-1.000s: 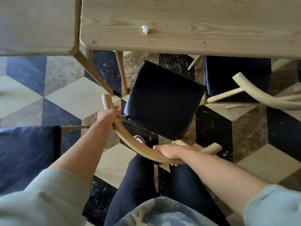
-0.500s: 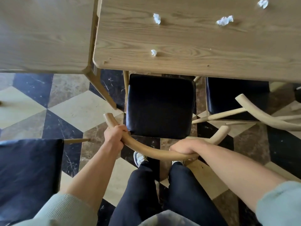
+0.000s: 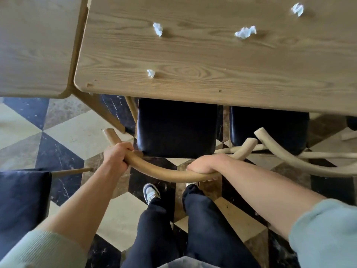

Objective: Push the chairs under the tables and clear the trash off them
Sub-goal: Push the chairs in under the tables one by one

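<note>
A wooden chair with a black seat [image 3: 176,128] stands square to the table [image 3: 212,60], the far part of its seat hidden under the tabletop. My left hand [image 3: 116,154] grips the left end of its curved wooden backrest [image 3: 160,171]. My right hand [image 3: 204,165] grips the same backrest further right. Several crumpled white paper scraps lie on the table: one near the front edge [image 3: 151,73], one behind it [image 3: 158,29], one to the right [image 3: 245,32] and one at the far right [image 3: 297,9].
A second black-seated chair [image 3: 268,126] sits to the right, its seat partly under the table and its backrest almost touching mine. A third chair's seat [image 3: 21,198] is at the lower left. Another wooden table [image 3: 36,45] adjoins on the left. My legs stand on a patterned tile floor [image 3: 73,130].
The chair has turned from a skewed angle to square with the table and slid forward, so its seat now reaches under the tabletop. Both hands have kept their grip on the backrest.
</note>
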A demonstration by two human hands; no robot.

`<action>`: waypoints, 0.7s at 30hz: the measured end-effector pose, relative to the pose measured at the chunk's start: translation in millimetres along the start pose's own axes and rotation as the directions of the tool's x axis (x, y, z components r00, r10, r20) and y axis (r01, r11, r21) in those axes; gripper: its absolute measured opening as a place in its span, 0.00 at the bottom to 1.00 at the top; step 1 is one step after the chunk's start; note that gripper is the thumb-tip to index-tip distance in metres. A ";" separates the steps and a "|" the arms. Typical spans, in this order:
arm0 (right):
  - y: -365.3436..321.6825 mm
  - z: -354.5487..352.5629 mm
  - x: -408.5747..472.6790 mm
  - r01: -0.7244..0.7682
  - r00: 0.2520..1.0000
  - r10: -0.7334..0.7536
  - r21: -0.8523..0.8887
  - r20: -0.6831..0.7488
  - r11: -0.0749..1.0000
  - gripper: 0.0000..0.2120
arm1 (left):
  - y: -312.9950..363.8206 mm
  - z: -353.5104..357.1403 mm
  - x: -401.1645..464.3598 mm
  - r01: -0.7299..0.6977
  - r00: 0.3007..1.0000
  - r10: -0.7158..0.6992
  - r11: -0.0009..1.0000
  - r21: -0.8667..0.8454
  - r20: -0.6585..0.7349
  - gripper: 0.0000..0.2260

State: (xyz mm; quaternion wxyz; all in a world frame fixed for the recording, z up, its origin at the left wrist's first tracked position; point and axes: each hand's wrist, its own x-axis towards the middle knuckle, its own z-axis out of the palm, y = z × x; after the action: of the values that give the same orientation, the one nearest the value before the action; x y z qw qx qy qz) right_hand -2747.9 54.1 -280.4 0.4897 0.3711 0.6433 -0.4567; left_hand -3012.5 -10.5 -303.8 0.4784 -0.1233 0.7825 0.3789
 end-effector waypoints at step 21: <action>7.7 -54.8 30.2 0.126 0.951 -0.088 0.113 -0.297 0.986 0.22 | 47.6 25.6 18.2 -0.022 0.988 0.021 1.000 0.004 0.155 0.04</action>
State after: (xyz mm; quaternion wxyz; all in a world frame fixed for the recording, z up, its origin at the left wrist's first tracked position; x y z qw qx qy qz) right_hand -2764.1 109.5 -305.8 0.3390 0.4300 0.6963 -0.4640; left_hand -3031.4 43.3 -303.0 0.5338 -0.0837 0.7454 0.3905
